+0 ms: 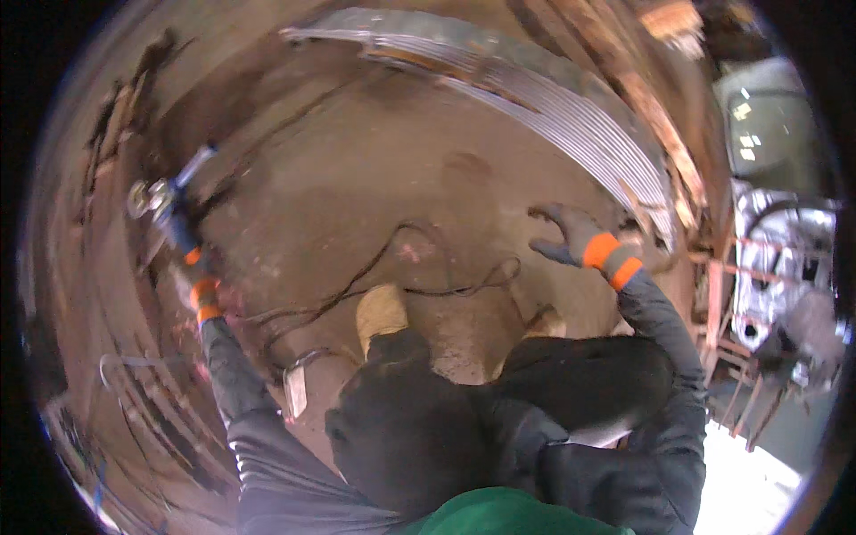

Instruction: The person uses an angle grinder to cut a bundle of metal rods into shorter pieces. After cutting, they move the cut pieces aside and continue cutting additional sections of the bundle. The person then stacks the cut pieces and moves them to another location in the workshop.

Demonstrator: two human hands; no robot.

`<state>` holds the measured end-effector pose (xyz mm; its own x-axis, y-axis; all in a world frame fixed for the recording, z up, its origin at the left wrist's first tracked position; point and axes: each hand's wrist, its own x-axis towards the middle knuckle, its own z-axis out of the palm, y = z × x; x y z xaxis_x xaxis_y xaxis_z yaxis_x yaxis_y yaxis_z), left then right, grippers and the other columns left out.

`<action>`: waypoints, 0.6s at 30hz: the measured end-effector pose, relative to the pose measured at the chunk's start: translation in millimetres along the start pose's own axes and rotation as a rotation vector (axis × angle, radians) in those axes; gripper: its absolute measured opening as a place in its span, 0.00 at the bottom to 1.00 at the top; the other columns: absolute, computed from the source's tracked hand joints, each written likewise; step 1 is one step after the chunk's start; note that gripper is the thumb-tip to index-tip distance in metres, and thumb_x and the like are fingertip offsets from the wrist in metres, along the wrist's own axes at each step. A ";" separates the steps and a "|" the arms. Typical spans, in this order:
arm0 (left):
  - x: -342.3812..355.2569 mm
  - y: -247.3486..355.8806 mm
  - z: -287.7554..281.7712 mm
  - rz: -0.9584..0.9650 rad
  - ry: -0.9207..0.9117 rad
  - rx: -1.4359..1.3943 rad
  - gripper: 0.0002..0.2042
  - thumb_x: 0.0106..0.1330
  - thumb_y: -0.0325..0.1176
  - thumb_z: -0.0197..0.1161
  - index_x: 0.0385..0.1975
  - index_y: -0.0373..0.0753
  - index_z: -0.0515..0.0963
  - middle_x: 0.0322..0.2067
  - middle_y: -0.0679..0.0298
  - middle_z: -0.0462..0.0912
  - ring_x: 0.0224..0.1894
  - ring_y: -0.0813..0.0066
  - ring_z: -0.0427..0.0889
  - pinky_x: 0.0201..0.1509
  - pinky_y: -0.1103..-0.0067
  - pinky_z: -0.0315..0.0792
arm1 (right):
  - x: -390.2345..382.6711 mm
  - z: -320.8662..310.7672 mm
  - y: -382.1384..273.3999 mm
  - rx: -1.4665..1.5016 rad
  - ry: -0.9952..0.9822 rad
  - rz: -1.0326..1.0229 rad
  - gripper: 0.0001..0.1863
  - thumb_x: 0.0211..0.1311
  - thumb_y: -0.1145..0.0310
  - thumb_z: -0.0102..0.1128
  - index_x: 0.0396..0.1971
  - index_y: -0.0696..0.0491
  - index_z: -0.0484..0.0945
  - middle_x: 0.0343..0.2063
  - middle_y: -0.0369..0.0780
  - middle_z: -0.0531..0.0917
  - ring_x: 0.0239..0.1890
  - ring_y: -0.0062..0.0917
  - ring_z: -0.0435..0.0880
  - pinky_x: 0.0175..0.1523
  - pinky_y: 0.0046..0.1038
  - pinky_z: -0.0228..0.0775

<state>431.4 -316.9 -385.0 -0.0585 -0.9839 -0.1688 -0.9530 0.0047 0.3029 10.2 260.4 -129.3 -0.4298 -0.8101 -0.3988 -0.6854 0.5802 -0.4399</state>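
Far out to the left, my left hand (pixel 187 239), in a dark glove with an orange-banded cuff, is closed on an angle grinder (pixel 165 201) with a silver head and a blue side handle. The grinder is held near the floor and looks slightly blurred. My right hand (pixel 566 236), gloved the same way, reaches out to the right over the floor. Its fingers are spread and hold nothing. Just beyond it curves a leaf spring (pixel 571 111), a stack of long grey metal strips, which the hand does not appear to touch.
A dark cable (pixel 357 276) loops over the brown floor in front of my boot (pixel 382 312). Near my left leg lies a small pale rectangular object (pixel 296 390). Wooden beams (pixel 655 116) run behind the leaf spring. At right stand a rusty metal frame (pixel 716 303) and silvery metal parts (pixel 767 241).
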 end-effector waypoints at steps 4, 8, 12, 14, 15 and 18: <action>2.0 11.7 -10.4 0.135 0.159 0.078 0.55 0.47 0.71 0.65 0.70 0.39 0.58 0.60 0.47 0.73 0.59 0.49 0.77 0.56 0.60 0.73 | -3.4 -15.0 -7.2 -0.029 0.094 0.087 0.28 0.59 0.54 0.65 0.56 0.54 0.75 0.50 0.50 0.81 0.53 0.45 0.80 0.58 0.40 0.71; -12.4 22.7 -22.0 0.140 0.136 0.294 0.54 0.52 0.76 0.56 0.70 0.37 0.58 0.61 0.43 0.70 0.62 0.46 0.72 0.61 0.59 0.69 | -1.7 -31.6 -19.0 -0.017 0.194 0.088 0.27 0.60 0.53 0.65 0.55 0.52 0.75 0.49 0.50 0.81 0.52 0.45 0.80 0.57 0.39 0.72; -56.7 77.1 -36.3 0.385 0.738 0.597 0.50 0.56 0.76 0.52 0.63 0.33 0.65 0.61 0.48 0.71 0.63 0.51 0.70 0.66 0.62 0.65 | -13.0 -49.0 -13.2 -0.079 0.429 0.085 0.27 0.60 0.54 0.66 0.55 0.51 0.76 0.51 0.47 0.82 0.52 0.42 0.81 0.57 0.37 0.73; -97.3 131.3 -49.3 0.592 0.627 0.134 0.40 0.58 0.63 0.64 0.62 0.36 0.68 0.62 0.49 0.70 0.66 0.48 0.64 0.67 0.58 0.63 | -24.0 -62.3 10.5 -0.065 0.666 0.034 0.26 0.59 0.55 0.67 0.54 0.51 0.77 0.51 0.45 0.83 0.51 0.39 0.83 0.57 0.35 0.74; -116.3 168.5 -56.2 0.778 0.618 0.008 0.36 0.58 0.59 0.69 0.57 0.35 0.73 0.58 0.50 0.74 0.62 0.50 0.71 0.65 0.60 0.66 | -26.5 -71.1 31.4 -0.061 0.792 0.005 0.24 0.59 0.56 0.68 0.53 0.51 0.78 0.50 0.43 0.84 0.50 0.37 0.84 0.56 0.33 0.74; -172.8 304.8 -61.4 1.134 0.540 -0.077 0.31 0.58 0.47 0.73 0.58 0.38 0.74 0.59 0.49 0.73 0.62 0.48 0.70 0.66 0.61 0.66 | -38.5 -113.8 115.1 0.047 0.981 0.254 0.22 0.60 0.59 0.68 0.51 0.56 0.81 0.46 0.42 0.86 0.48 0.30 0.84 0.56 0.29 0.73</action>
<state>169.3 -156.4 -205.9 -0.6854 -0.3806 0.6207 -0.4255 0.9012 0.0828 -119.0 348.8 -73.0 -0.8672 -0.3619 0.3421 -0.4918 0.7307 -0.4736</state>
